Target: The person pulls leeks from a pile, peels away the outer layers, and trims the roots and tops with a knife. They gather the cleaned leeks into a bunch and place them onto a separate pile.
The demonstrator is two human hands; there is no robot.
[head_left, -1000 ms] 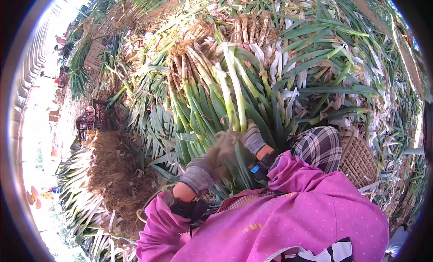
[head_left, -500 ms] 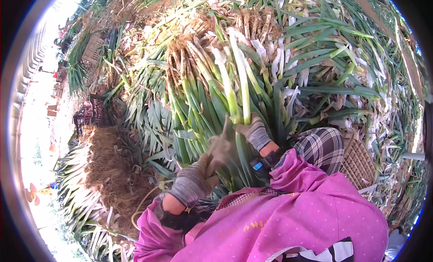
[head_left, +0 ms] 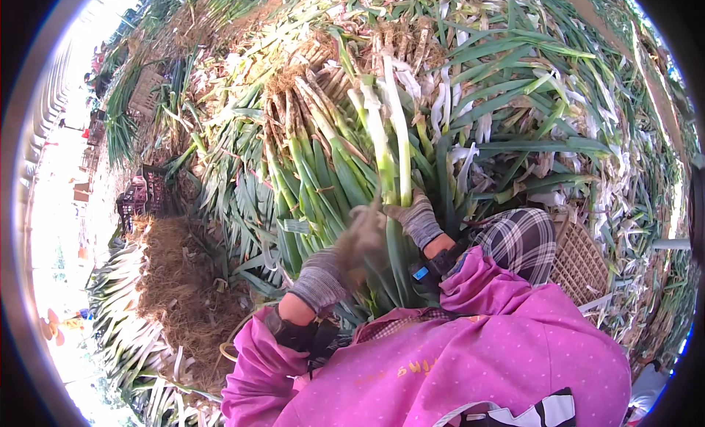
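My right hand, in a striped grey glove, is closed around the green part of the leeks, whose pale, peeled stems point away from me. My left hand, gloved the same way, reaches in from the left beside those leeks. Its fingers are smeared by motion, so their grip does not show. Under and left of the held stalks lies a pile of unpeeled leeks, with brown stems and roots at the far end and green leaves toward me.
A stack of leeks lies at the left, its roots facing inward. Behind it stands a dark crate. A tan woven plastic crate sits by my plaid-covered knee. Leaf scraps cover the right side.
My left hand has moved up and right toward the held leeks. My right hand keeps its grip, shifted only slightly. The view has shifted a little.
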